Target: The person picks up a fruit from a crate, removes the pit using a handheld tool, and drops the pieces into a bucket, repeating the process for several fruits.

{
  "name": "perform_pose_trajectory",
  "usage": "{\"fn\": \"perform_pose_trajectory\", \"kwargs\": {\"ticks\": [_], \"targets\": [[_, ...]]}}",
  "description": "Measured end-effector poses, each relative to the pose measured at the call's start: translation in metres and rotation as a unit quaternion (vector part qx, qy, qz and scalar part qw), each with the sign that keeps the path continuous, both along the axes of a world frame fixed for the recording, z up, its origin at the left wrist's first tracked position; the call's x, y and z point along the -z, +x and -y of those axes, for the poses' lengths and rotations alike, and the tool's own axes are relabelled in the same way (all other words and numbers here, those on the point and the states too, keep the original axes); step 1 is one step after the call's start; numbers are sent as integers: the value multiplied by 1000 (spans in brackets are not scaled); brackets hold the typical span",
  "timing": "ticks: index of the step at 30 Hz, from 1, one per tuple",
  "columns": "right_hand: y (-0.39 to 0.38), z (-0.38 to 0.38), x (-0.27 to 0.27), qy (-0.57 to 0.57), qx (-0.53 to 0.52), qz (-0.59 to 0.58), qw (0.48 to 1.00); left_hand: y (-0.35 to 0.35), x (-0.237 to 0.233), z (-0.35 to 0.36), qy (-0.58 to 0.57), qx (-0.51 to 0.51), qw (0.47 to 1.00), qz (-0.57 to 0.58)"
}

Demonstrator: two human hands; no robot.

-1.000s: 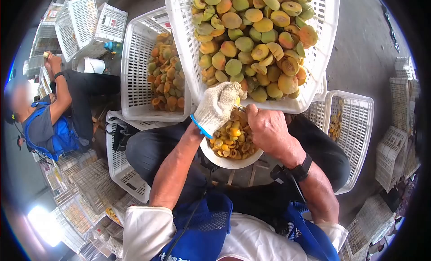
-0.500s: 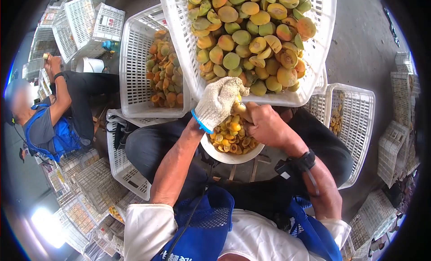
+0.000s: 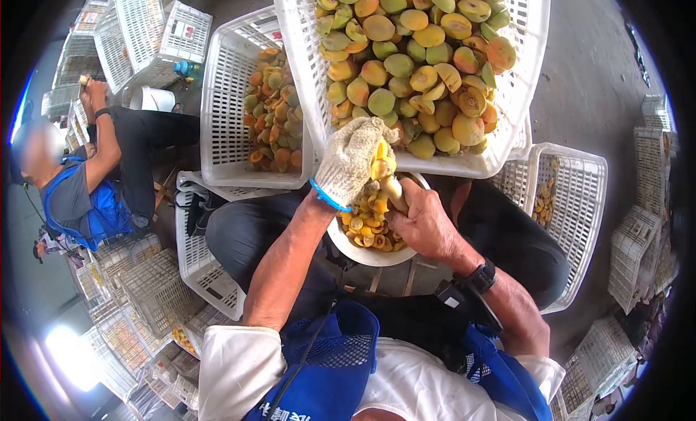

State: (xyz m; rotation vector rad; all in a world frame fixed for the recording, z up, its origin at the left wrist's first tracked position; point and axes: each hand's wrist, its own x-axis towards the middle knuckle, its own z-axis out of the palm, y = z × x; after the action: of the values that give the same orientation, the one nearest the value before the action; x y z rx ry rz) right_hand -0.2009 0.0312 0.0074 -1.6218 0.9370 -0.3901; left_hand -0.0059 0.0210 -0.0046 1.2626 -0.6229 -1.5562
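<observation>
My left hand (image 3: 351, 164), in a cream knitted glove with a blue cuff, is closed around a yellow-fleshed fruit half (image 3: 380, 159). Bare, with its fingers wrapped round a pale-handled tool (image 3: 394, 193), my right hand (image 3: 428, 222) is just to the right. The tool's upper end meets the fruit; its working tip is hidden. Below both hands, between my legs, a white bowl (image 3: 361, 258) holds yellow fruit pieces (image 3: 370, 222). Beyond the glove, a large white crate (image 3: 296, 66) is heaped with green and orange fruit halves (image 3: 406, 66).
A second white crate (image 3: 221, 109) of fruit stands at the left, and another crate (image 3: 583, 203) with yellow pieces at the right. On the far left sits a co-worker (image 3: 80, 182) near a white bucket (image 3: 154, 100). Stacked crates (image 3: 156, 294) line the surroundings.
My right hand has shifted down and slightly right with the tool, and its wrist has turned. The gloved hand has tilted, showing more of the yellow fruit. The view has shifted slightly.
</observation>
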Motion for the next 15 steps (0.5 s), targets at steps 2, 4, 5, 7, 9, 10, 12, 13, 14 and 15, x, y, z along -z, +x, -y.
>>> {"fn": "perform_pose_trajectory", "kwargs": {"ticks": [2, 4, 5, 7, 9, 10, 12, 13, 14, 15], "targets": [[1, -11, -1, -28, -16, -60, 998, 0, 0, 5, 3, -77, 997, -6], [2, -22, 0, -52, -38, -121, 991, 10, -3, 6, -43, -20, 997, 59], [1, -26, -1, -53, -39, -119, 991, 12, -11, 7, -47, 0, 995, 84], [-3, -30, -3, -63, -62, -90, 992, 14, -36, 7, -13, -43, 999, 27], [-10, -33, 7, -107, -55, -43, 992, 32, -52, 5, -58, -38, 996, 54], [-11, -31, 11, -151, -89, -67, 982, 44, -58, 5, -125, -42, 976, 171], [-17, -35, 23, -198, -157, -169, 953, 77, -56, 6, -159, -67, 924, 341], [-19, -37, 24, -200, -154, -170, 953, 98, -48, 9, -129, -93, 904, 396], [-20, -37, 24, -190, -180, -193, 946, 105, -59, 12, -140, -70, 837, 525], [-22, -36, 23, -181, -207, -216, 937, 110, -70, 14, -146, -48, 752, 641]]}}
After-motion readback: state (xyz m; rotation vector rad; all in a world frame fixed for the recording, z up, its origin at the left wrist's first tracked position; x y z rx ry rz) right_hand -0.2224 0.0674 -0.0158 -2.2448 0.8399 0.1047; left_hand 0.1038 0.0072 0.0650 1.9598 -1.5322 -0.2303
